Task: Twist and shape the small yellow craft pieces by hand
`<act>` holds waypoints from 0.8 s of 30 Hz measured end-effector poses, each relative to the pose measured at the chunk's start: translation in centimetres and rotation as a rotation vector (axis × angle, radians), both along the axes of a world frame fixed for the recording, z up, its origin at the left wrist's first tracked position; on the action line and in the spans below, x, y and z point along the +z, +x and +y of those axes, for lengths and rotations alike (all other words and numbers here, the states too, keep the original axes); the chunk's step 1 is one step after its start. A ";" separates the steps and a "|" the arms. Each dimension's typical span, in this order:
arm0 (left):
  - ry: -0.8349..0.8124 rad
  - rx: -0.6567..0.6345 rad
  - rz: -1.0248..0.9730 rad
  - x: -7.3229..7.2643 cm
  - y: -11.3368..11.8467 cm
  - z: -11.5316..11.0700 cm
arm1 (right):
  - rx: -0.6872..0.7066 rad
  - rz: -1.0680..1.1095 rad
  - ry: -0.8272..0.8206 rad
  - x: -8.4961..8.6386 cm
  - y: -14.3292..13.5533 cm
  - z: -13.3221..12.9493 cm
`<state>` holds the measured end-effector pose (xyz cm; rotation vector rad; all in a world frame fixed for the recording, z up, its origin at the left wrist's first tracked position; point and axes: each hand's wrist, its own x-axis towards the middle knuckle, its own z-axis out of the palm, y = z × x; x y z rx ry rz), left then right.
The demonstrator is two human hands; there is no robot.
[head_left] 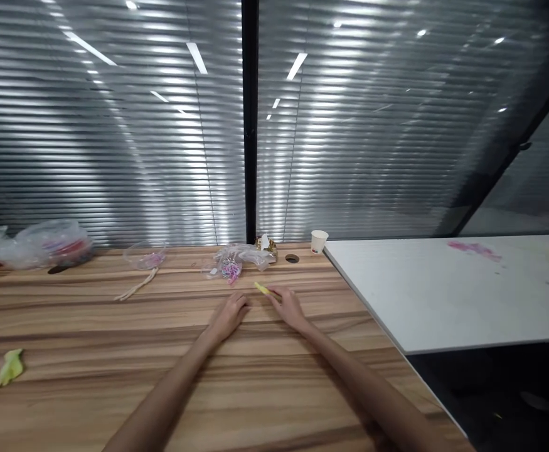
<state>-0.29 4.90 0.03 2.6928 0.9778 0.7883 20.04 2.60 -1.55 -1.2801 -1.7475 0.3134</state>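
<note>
Yellow strip (pixel 261 289) lies on the wooden table (pixel 90 351), pinched at its near end by the right hand (pixel 289 307); the left hand (pixel 228 316) rests flat beside it, holding nothing. Behind the strip sit a clear bag of paper clips (pixel 234 262), a paper cup (pixel 319 241) and grey blinds (pixel 114 125). Right of it, a white table (pixel 443 295) adjoins.

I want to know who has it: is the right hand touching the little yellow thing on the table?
Touching. The head view shows the right hand's fingertips meeting one end of the small yellow piece on the wooden table.
</note>
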 end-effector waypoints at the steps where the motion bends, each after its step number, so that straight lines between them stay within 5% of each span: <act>1: 0.000 0.004 0.003 0.0 0.0 0.0 | 0.048 -0.078 0.022 0.1 -0.3 -0.4; 6: -0.052 0.013 -0.050 -0.3 0.1 0.2 | 0.079 -0.269 0.029 0.7 -0.1 -1.5; 15: 0.018 0.028 0.031 -0.1 0.0 0.0 | -0.060 -0.244 0.014 0.8 -0.1 -1.3; 24: 0.086 -0.023 0.080 -0.5 -0.6 -0.2 | 0.038 -0.476 0.068 0.2 -0.6 -1.5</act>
